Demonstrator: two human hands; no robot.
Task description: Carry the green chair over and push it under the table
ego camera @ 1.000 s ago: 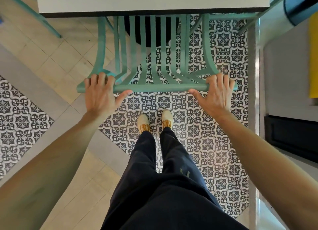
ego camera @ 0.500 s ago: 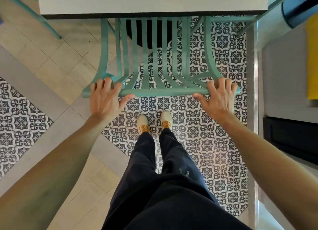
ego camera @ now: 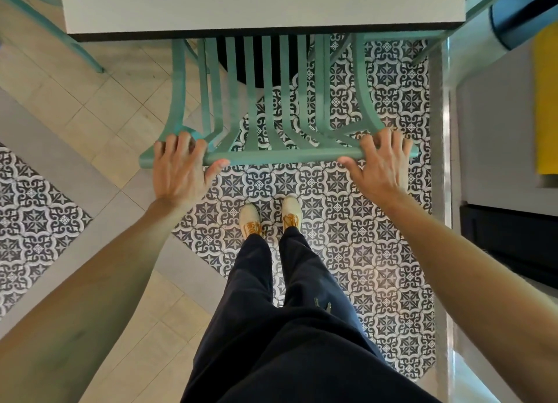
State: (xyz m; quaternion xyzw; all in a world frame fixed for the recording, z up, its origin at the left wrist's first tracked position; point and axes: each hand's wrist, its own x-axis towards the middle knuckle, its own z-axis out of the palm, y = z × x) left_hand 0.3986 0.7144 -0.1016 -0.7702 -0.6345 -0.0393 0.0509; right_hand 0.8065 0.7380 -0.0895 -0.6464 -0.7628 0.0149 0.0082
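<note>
The chair [ego camera: 271,100] stands w/ its seat already under the table [ego camera: 262,4]; only the slatted back and the top rail stick out toward the person. Left hand [ego camera: 181,173] lies on the left end of the rail, fingers [ego camera: 178,144] over the top and thumb beneath. Right hand [ego camera: 380,167] does the same at the right end. Both hands look loose, the fingers draped and a bit spread, not clamped tight; I cannot tell how much they press.

What can go wrong from here, in my view:
- The chair sits a little to the right under the table. If the push is uneven, the right side can catch the green leg [ego camera: 422,37] which shows near the table's right corner.
- There is a dark round base [ego camera: 262,61] under the table, behind the slats. Pushed too deep, the chair can probably knock it.
- If the hands stay on the rail during a deeper push, the fingers come near the table edge and may be pinched.
- The floor [ego camera: 362,221] changes from patterned tile to plain tile near the left leg; a leg could snag on a joint, but this is only a guess.

Direction: the chair faces away from the person, into the table. The rail's long axis runs left-right, approx. parallel w/ the table edge; the slats run front-back, fanning a bit toward the rail.
</note>
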